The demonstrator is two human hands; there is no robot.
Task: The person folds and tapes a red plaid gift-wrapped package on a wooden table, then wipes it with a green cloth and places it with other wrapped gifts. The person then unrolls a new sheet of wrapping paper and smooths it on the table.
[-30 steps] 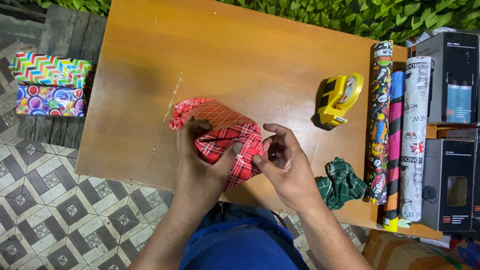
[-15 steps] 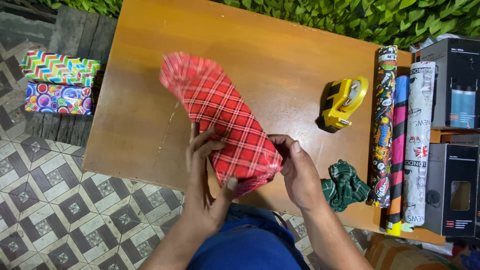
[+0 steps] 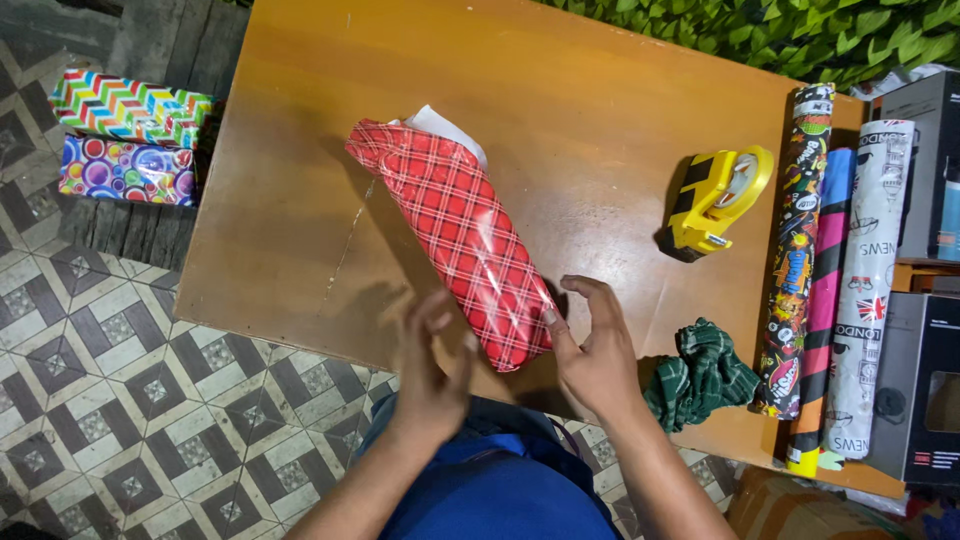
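A long parcel wrapped in red plaid paper (image 3: 455, 240) lies diagonally on the wooden table (image 3: 560, 110), its far end open with white paper showing. My left hand (image 3: 432, 365) hovers at the parcel's near left side, fingers apart, holding nothing. My right hand (image 3: 590, 345) is at the near right end, its thumb touching the parcel, fingers spread.
A yellow tape dispenser (image 3: 720, 200) sits to the right. Several rolls of printed wrapping paper (image 3: 835, 290) lie along the table's right edge, with crumpled green plaid paper (image 3: 700, 378) beside them. Dark boxes (image 3: 925, 390) stand far right. Two wrapped boxes (image 3: 125, 135) rest at the left.
The parcel went from upright in both hands to lying flat on the table. Both hands have let go and opened.
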